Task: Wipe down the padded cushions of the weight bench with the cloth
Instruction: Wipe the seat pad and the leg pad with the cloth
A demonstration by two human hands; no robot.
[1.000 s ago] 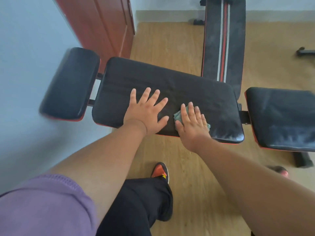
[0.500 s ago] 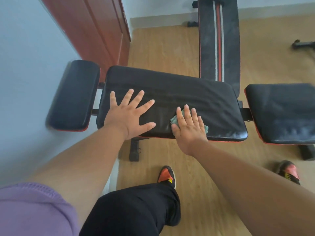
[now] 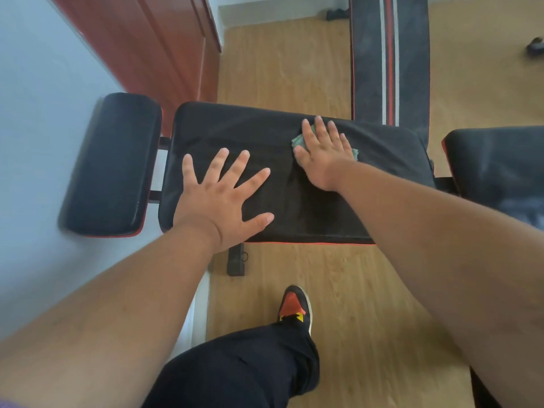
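The weight bench's long black middle cushion [image 3: 265, 128] with red piping lies across the view. A smaller black head pad [image 3: 114, 160] sits at its left end, and another black cushion [image 3: 497, 163] at its right. My left hand [image 3: 220, 198] rests flat on the middle cushion near its front edge, fingers spread, holding nothing. My right hand [image 3: 323, 154] presses a small green cloth [image 3: 297, 141] flat against the cushion's far right part; only the cloth's edges show around my fingers.
A pale blue wall and a red-brown wooden door [image 3: 147, 45] stand at the left. A second black bench with red and white stripes [image 3: 388, 54] runs away behind. My leg and orange-black shoe [image 3: 294, 307] stand on the wooden floor in front; a bench foot [image 3: 235, 260] pokes out below.
My right hand has slid the cloth from the cushion's near edge toward its far side. My left hand stays flat on the cushion. The camera has moved closer.
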